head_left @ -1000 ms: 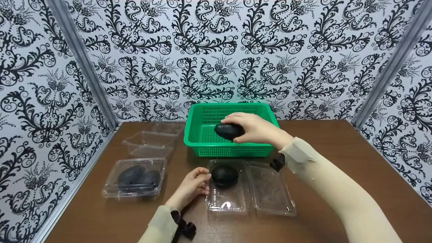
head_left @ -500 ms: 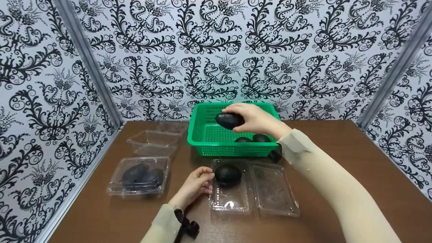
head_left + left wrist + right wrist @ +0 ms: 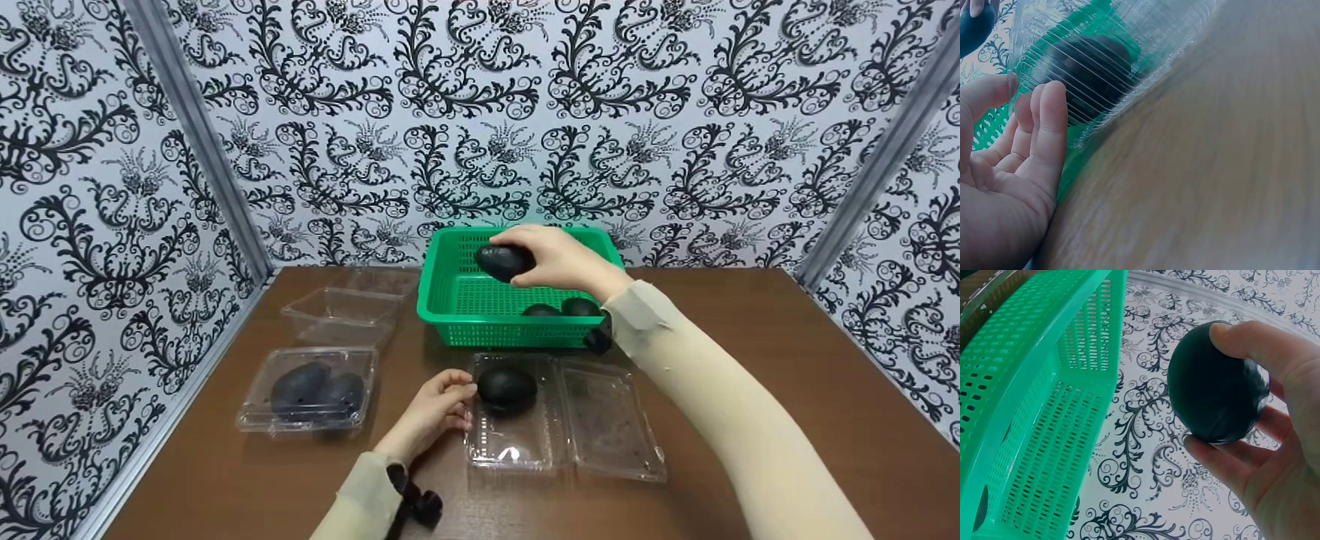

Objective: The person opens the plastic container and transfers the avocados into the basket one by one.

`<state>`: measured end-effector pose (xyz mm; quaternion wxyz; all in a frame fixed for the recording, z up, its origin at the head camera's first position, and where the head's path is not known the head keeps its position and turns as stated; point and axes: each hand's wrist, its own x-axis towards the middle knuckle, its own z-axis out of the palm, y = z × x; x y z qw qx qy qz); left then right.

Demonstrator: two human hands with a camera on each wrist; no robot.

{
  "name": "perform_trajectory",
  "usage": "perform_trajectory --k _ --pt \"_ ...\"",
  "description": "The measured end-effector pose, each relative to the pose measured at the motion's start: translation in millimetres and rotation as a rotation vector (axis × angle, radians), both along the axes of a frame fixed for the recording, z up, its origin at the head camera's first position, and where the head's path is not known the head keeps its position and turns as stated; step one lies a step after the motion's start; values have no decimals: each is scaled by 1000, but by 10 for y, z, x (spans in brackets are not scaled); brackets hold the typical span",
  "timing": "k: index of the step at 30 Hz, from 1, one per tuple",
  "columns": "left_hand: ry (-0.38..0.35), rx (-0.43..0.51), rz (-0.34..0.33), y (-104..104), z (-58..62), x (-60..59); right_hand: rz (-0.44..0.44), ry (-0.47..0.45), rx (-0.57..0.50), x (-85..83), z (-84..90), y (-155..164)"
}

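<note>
While patterned walls [image 3: 480, 112] enclose, brown table [image 3: 750, 360]

- Head view: bright, even light from above, sharp focus; soft shadows under the green plastic mesh basket [image 3: 480, 315].
- White glare spot on the clear plastic clamshell tray [image 3: 510, 453] in front of the basket.
- Left wrist view: brown wooden tabletop [image 3: 1213, 169] smeared by blur.

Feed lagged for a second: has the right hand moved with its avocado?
Yes. The right hand, gripping the avocado, has risen from low inside the green basket toward its back rim. The left hand has stayed at the open clamshell.
</note>
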<state>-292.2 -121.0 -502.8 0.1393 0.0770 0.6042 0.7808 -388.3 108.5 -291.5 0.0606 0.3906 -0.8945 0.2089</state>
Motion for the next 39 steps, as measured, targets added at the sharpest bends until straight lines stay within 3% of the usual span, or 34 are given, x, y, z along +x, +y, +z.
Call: perform_trajectory --k 14,22,39 --pt "-4 7 -2 12 23 6 -54 -69 -1 -239 -142 -49" --pt "-6 13 4 9 23 16 -73 -108 38 -368 -315 -93" --pt "-2 13 -9 14 29 16 -81 -165 81 -421 -607 -95"
